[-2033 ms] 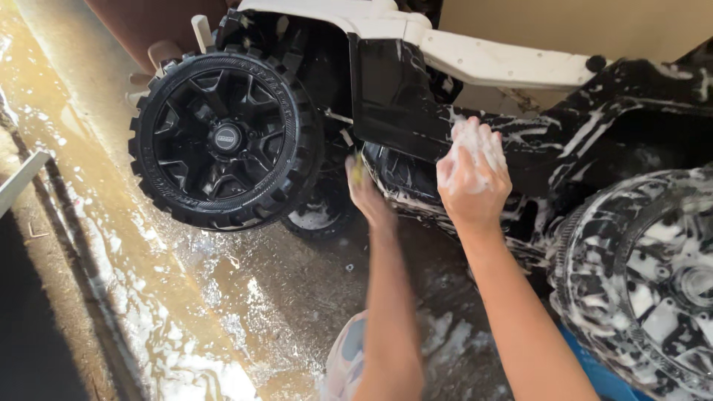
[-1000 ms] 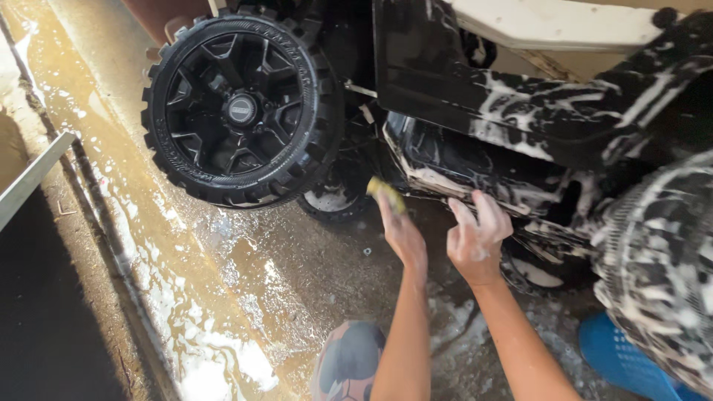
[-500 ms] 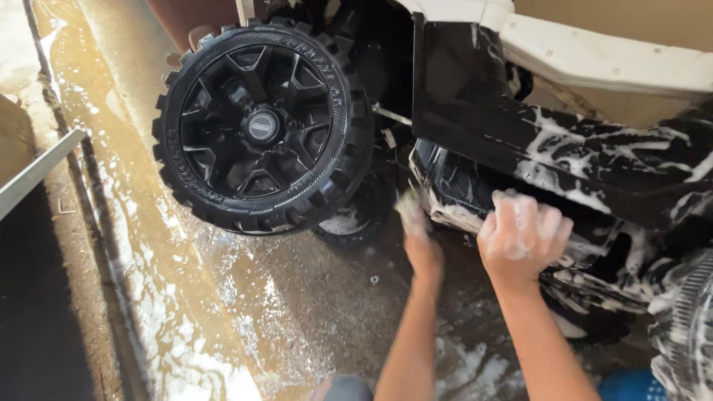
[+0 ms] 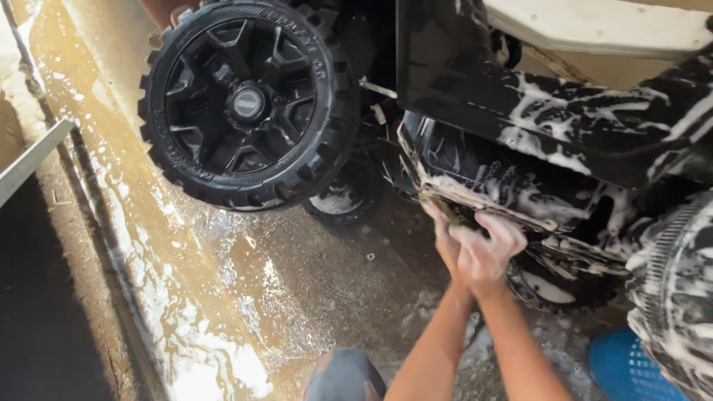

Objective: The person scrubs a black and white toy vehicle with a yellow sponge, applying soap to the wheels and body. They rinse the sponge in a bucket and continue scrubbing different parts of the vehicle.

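Hands first: I see both at about 5 o'clock from frame centre, pressed side by side against the lower edge of the toy vehicle's black body (image 4: 520, 141). My left hand (image 4: 444, 241) reaches up with its fingers closed on a small yellowish sponge (image 4: 438, 206), which touches the soapy underside rim. My right hand (image 4: 486, 249) sits just beside it at 3 o'clock, fingers curled into a loose fist; I cannot tell whether it grips anything. Both forearms rise from the 6 o'clock edge and converge at the wrists.

Surface: wet concrete floor (image 4: 312, 275), with a foamy stream running from 11 o'clock to 7 o'clock along a kerb. A grey metal bar (image 4: 33, 160) lies at 9 o'clock. A blue perforated plastic basket (image 4: 620, 367) sits at 4 o'clock.

Materials: 1 clean front wheel (image 4: 245, 104) at 11 o'clock is black moulded plastic, with chunky tread lugs and angular spokes. 1 rear wheel (image 4: 679, 297) at 4 o'clock is coated in white suds. The body panels are glossy black, streaked with foam; a cream panel (image 4: 594, 26) caps them at 1 o'clock.
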